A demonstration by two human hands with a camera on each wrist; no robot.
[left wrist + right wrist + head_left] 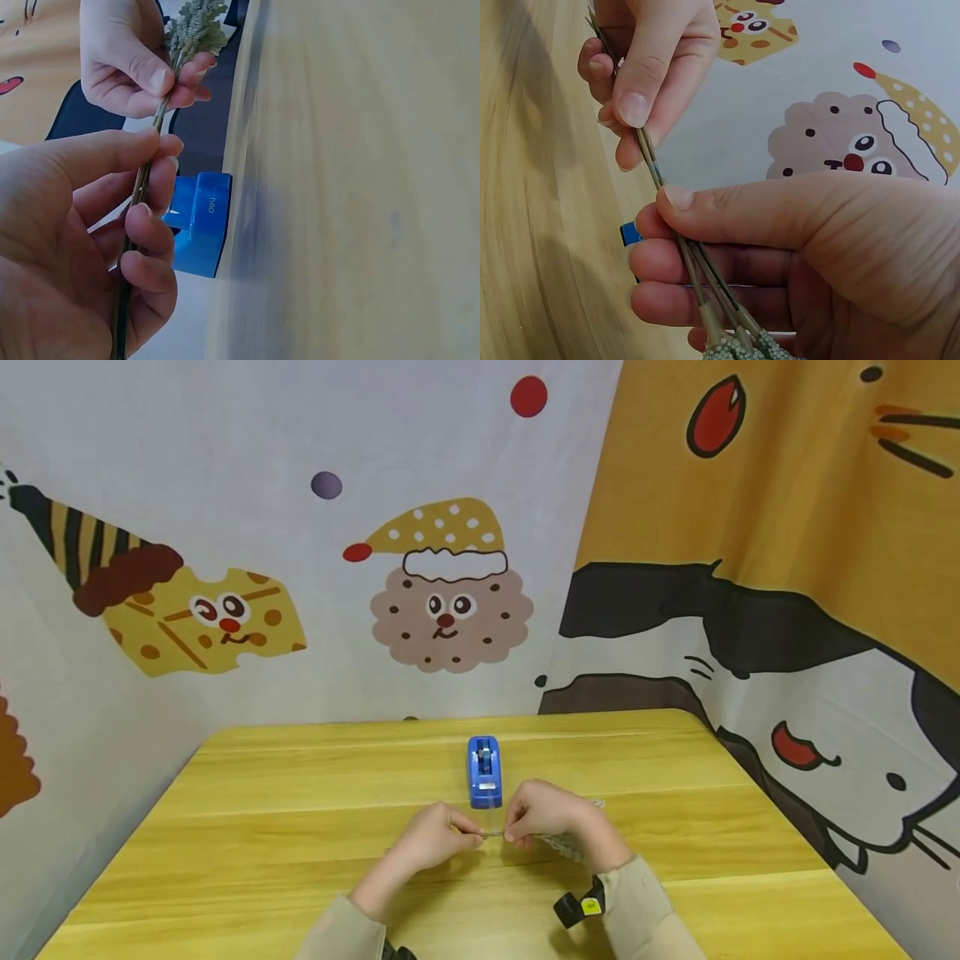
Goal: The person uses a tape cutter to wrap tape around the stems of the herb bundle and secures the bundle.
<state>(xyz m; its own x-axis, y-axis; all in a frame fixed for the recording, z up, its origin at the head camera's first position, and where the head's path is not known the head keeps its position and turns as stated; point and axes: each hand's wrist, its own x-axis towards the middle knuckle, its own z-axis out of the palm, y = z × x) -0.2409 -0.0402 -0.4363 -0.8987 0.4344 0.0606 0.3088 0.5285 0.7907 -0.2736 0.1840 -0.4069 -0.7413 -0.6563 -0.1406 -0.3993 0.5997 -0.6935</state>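
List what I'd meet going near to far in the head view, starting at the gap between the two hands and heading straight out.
Thin stems → blue tape dispenser → far edge of the table → white printed backdrop.

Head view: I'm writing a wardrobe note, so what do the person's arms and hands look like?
The left sleeve and right sleeve are beige. Beside the right one sits a black device with a yellow label; a second device beside the left is mostly cut off. Left hand and right hand are gloveless.
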